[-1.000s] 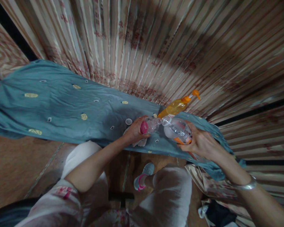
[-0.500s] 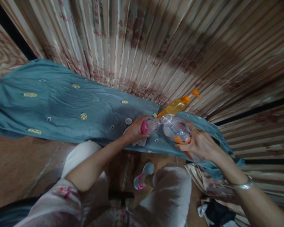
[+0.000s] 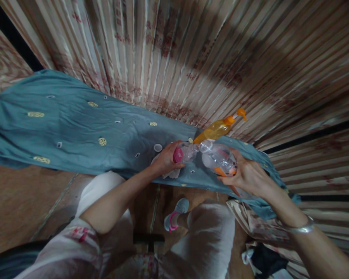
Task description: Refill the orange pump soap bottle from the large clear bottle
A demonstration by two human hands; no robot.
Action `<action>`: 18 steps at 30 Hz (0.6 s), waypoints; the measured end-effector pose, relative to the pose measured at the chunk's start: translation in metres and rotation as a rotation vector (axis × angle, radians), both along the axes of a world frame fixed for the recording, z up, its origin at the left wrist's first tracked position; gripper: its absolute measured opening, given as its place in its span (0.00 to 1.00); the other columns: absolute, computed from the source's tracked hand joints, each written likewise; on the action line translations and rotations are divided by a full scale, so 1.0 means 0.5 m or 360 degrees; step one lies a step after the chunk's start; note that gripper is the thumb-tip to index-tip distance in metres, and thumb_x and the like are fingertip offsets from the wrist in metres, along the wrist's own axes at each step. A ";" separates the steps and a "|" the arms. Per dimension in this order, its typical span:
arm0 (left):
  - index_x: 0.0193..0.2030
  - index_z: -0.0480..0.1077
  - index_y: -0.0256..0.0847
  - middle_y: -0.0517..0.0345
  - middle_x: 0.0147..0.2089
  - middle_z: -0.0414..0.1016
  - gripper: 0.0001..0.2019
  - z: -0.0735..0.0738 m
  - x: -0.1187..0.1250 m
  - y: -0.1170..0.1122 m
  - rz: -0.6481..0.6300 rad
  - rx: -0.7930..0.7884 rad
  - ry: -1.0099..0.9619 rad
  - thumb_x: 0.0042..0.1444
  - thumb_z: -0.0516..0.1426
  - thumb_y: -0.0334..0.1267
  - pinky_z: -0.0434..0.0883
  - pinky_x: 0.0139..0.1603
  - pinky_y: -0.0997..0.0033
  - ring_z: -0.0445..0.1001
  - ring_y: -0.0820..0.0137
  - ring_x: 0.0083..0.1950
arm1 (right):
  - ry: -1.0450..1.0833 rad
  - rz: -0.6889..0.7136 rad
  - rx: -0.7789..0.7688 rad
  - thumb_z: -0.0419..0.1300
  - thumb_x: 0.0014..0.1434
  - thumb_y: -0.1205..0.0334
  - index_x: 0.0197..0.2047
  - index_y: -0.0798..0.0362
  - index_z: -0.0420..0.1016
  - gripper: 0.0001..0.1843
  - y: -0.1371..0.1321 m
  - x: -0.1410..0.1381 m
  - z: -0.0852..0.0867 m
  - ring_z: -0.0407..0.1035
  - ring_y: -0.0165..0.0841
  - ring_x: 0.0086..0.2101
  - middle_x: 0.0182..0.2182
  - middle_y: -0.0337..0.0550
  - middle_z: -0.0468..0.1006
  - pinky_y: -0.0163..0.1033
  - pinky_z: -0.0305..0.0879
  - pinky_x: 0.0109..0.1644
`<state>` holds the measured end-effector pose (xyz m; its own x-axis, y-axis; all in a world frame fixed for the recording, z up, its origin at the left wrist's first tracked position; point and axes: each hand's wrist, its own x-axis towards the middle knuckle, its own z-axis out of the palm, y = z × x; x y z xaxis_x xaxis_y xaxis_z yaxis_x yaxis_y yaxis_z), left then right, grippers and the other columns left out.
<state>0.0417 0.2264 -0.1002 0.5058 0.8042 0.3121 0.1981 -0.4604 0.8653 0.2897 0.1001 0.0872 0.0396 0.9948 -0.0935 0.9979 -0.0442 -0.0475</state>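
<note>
My left hand (image 3: 164, 161) is closed round a small clear bottle (image 3: 186, 153) with a pink end, held over the teal cloth (image 3: 75, 131). My right hand (image 3: 246, 174) grips a larger clear plastic bottle (image 3: 219, 159) with an orange label, tilted so its open mouth meets the small bottle's mouth. A white cloth or tissue (image 3: 170, 175) lies under my left hand. A small white cap (image 3: 158, 147) rests on the teal cloth just left of my left hand.
An orange pump bottle (image 3: 219, 128) stands behind the two bottles against the striped curtain (image 3: 192, 58). The teal cloth covers a long surface running left. Below are my knees in white trousers, a shoe (image 3: 174, 215) on the brown floor, and a dark bundle (image 3: 267, 261) lower right.
Almost nothing differs; both hands keep the two bottles mouth to mouth, with only a slight shift of the view.
</note>
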 end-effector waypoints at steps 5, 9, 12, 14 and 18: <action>0.74 0.66 0.36 0.37 0.73 0.76 0.46 0.001 -0.001 0.000 -0.0004 0.0007 -0.0001 0.48 0.75 0.35 0.71 0.78 0.40 0.76 0.39 0.72 | 0.0016 0.0018 0.0045 0.68 0.53 0.39 0.71 0.60 0.71 0.49 -0.002 -0.002 0.000 0.79 0.47 0.26 0.24 0.38 0.80 0.44 0.68 0.33; 0.73 0.67 0.42 0.39 0.73 0.76 0.46 -0.005 0.001 0.003 0.0006 0.0000 -0.0007 0.46 0.76 0.37 0.72 0.78 0.39 0.76 0.39 0.73 | -0.0007 0.0020 0.0044 0.67 0.54 0.40 0.71 0.60 0.72 0.49 -0.002 -0.004 0.002 0.81 0.48 0.28 0.25 0.39 0.81 0.45 0.71 0.35; 0.73 0.68 0.42 0.39 0.73 0.76 0.45 -0.008 0.002 0.003 0.0015 0.0014 -0.0014 0.47 0.75 0.38 0.72 0.77 0.38 0.77 0.40 0.72 | -0.0017 0.0007 0.0049 0.67 0.53 0.39 0.71 0.60 0.72 0.49 -0.003 -0.004 0.002 0.82 0.49 0.30 0.27 0.41 0.83 0.45 0.71 0.36; 0.73 0.68 0.41 0.39 0.73 0.76 0.45 -0.007 0.003 0.004 0.0018 0.0012 -0.0012 0.46 0.75 0.38 0.72 0.77 0.38 0.77 0.39 0.72 | 0.0003 0.0010 0.0054 0.67 0.53 0.40 0.70 0.59 0.72 0.48 -0.003 -0.004 0.002 0.82 0.50 0.31 0.28 0.43 0.84 0.45 0.71 0.36; 0.73 0.68 0.39 0.38 0.72 0.77 0.46 -0.003 0.004 0.004 0.0020 -0.0009 -0.0007 0.45 0.75 0.38 0.72 0.77 0.38 0.77 0.40 0.72 | 0.0008 0.0022 0.0027 0.67 0.54 0.40 0.71 0.60 0.72 0.48 -0.004 -0.004 0.001 0.79 0.47 0.27 0.27 0.42 0.83 0.44 0.68 0.33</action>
<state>0.0436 0.2284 -0.1017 0.4940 0.8124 0.3098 0.1999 -0.4529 0.8689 0.2878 0.0979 0.0878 0.0251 0.9968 -0.0765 0.9981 -0.0293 -0.0535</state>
